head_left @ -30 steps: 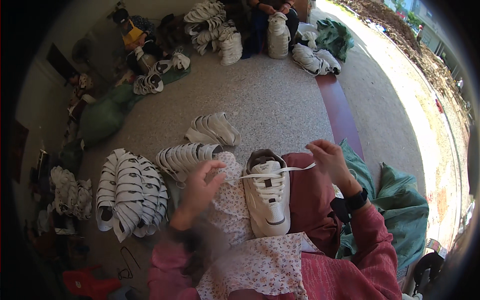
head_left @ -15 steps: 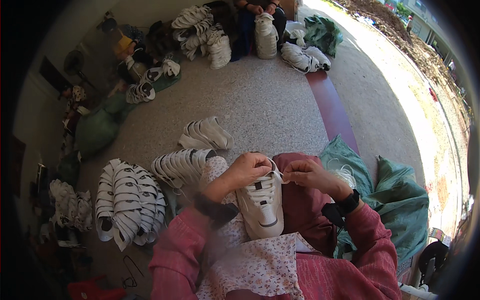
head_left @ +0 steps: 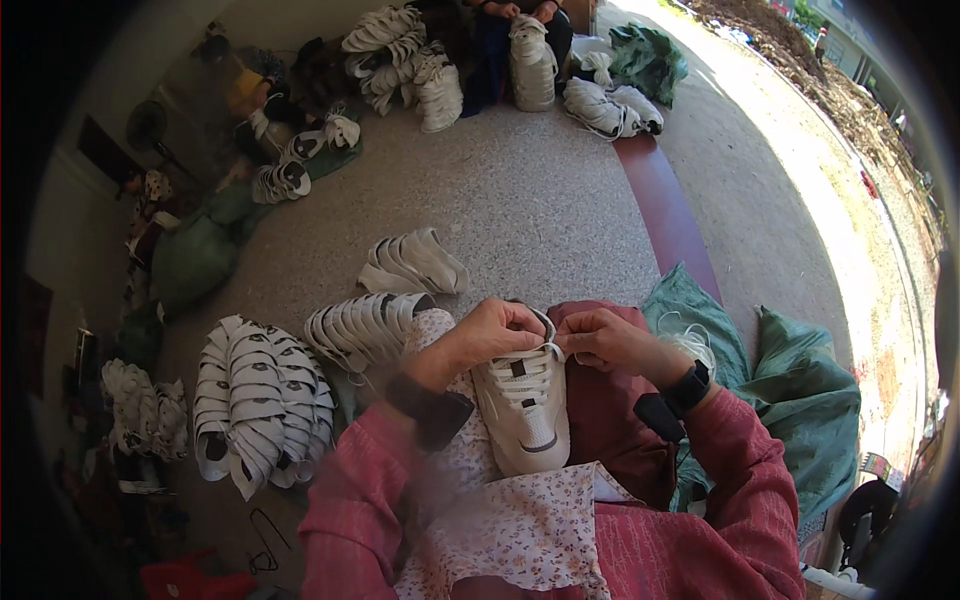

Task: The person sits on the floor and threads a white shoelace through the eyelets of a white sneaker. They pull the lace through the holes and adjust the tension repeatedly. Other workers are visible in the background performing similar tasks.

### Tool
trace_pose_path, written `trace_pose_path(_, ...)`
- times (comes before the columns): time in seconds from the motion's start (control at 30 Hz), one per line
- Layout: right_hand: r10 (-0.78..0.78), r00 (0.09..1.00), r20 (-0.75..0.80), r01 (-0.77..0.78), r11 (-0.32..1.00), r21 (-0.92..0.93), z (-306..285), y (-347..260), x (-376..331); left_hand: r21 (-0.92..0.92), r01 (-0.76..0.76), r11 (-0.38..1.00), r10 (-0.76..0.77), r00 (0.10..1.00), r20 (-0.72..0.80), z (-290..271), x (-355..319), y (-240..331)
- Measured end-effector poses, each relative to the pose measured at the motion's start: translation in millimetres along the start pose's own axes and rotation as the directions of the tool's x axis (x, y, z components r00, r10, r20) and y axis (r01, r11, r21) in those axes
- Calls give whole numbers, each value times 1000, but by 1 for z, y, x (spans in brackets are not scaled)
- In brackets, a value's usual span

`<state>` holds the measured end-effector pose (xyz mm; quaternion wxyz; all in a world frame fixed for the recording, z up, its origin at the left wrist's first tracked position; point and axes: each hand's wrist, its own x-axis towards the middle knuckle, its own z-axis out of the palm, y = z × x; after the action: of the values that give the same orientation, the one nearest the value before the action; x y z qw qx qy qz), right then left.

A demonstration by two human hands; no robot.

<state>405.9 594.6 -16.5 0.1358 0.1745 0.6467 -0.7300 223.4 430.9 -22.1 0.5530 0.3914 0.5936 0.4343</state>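
Left hand (head_left: pixel 492 334) and right hand (head_left: pixel 607 342) pinch lace (head_left: pixel 538 355) at twelve o'clock on shoe (head_left: pixel 520 420); likely limp, light (grip near ends).

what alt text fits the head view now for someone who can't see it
A person's left hand and right hand pinch at the laces of a cream sneaker on their lap, with stacked shoe uppers on the speckled floor to the left.

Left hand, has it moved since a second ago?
Yes: against the large pile of shoe uppers on the floor, the left hand has moved right and farther forward, to the shoe.
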Motion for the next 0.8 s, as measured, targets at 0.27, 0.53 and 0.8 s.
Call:
trace_pose_path(0.27, -97, 993, -62, 70, 938, -340, -6, -9, 2, 89, 18, 996, -21, 999, 26, -2, 2, 4)
trace_pose_path(0.53, -165, 971, -174, 10, 751, -660, 12, -21, -3, 277, -31, 960, 23, 999, 34, -4, 9, -1)
trace_pose_path(0.8, -364, 931, 18, 285, 698, -657, 4, -17, 2, 945, 11, 328, 602, 768, -217, -30, -42, 29)
